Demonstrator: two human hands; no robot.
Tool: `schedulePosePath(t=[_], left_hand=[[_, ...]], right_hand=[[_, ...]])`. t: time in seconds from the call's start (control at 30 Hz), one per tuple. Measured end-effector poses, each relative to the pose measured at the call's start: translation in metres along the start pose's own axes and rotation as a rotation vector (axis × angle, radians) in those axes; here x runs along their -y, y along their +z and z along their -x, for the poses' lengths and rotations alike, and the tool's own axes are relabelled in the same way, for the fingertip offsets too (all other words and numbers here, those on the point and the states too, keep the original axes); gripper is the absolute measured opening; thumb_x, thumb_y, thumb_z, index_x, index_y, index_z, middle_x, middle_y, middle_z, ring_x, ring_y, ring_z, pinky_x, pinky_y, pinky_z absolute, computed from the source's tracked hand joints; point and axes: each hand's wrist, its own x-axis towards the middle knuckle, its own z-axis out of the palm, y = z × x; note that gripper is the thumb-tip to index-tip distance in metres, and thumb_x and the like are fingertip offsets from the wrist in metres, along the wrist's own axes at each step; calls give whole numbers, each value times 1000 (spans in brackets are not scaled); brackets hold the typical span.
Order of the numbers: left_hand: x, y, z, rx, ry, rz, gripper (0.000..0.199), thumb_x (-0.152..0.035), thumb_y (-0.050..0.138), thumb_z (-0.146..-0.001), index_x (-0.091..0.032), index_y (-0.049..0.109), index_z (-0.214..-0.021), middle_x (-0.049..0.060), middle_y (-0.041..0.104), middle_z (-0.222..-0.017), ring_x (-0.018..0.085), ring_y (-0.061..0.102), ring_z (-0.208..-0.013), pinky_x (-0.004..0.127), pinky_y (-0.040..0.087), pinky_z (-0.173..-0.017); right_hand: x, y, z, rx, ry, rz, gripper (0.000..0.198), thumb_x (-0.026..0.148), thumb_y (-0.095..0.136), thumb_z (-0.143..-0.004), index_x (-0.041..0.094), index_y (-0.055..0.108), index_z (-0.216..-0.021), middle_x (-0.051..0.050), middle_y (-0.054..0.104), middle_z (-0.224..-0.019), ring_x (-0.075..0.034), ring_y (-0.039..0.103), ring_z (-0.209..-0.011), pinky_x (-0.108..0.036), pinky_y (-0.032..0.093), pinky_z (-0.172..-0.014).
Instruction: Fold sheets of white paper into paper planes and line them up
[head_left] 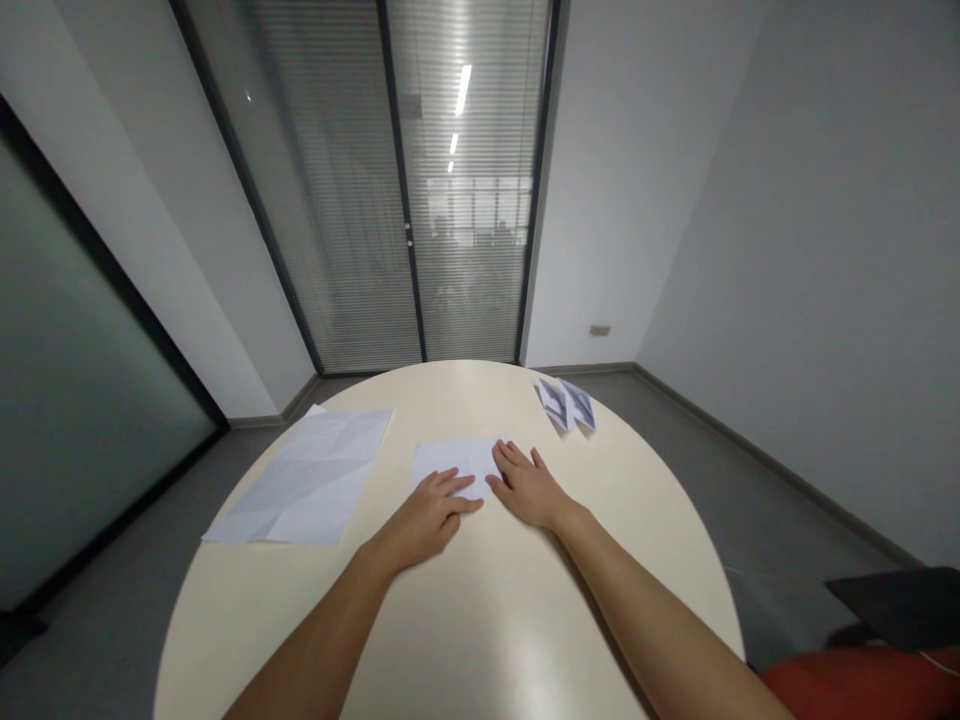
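Observation:
A small white sheet of paper (pixel 454 455) lies flat on the round table (pixel 480 620), partly covered by my hands. My left hand (pixel 433 512) rests on its near left part with the fingers stretched out toward the right. On its right edge sits my right hand (pixel 529 487), palm down, fingers extended and slightly apart. Neither hand grips anything. Left of them lies a larger creased white sheet (pixel 307 475), its fold lines showing. Toward the far right of the table stand folded paper pieces (pixel 568 405) with dark and light sides.
Beyond the table is a glass partition (pixel 465 250) with blinds and dark frames. A grey wall (pixel 810 250) rises on the right. At the lower right, a black flat object (pixel 896 605) is near something red (pixel 862 688).

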Motion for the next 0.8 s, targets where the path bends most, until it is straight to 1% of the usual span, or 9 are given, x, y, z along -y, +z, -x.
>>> schedulePosePath(t=[0.07,0.17,0.23,0.47,0.7,0.8], left_hand=[[0,2,0,-25,2,4,47,-9,51,-92,-32,67,-130,3,53,-151,30,43,-144,57,34,-119],[1,4,0,-50,7,6,41,-15,52,-95,-31,67,-130,3,54,-150,30,44,-143,57,35,-118],[1,5,0,-51,12,3,40,-16,51,-97,-31,66,-131,3,54,-150,29,43,-143,57,35,-118],[2,5,-1,-57,9,7,38,-18,48,-99,-31,65,-132,3,55,-149,28,44,-143,56,36,-118],[2,5,-1,-57,-1,19,36,-25,48,-101,-31,64,-133,3,55,-150,28,44,-143,55,36,-118],[3,5,-1,-64,5,13,36,-24,49,-101,-31,64,-133,2,55,-149,27,45,-142,54,37,-118]], right_hand=[[0,0,0,6,0,-4,74,53,30,-101,10,23,-160,-14,17,-167,-29,11,-156,-56,6,-123],[-1,-1,0,8,-3,-8,83,64,34,-98,11,21,-161,-15,17,-167,-31,11,-156,-56,4,-123],[-2,0,-1,4,-5,-12,86,66,35,-97,11,21,-161,-15,17,-167,-31,11,-156,-55,4,-123],[-4,3,-3,-14,0,-29,79,59,34,-99,10,24,-160,-13,18,-167,-29,11,-156,-55,4,-124],[-4,2,-3,-5,-1,-20,79,60,33,-99,11,23,-161,-13,17,-167,-29,9,-156,-56,4,-124],[-5,2,-3,-4,-4,-21,78,59,33,-99,12,23,-161,-13,17,-167,-29,10,-156,-55,3,-124]])
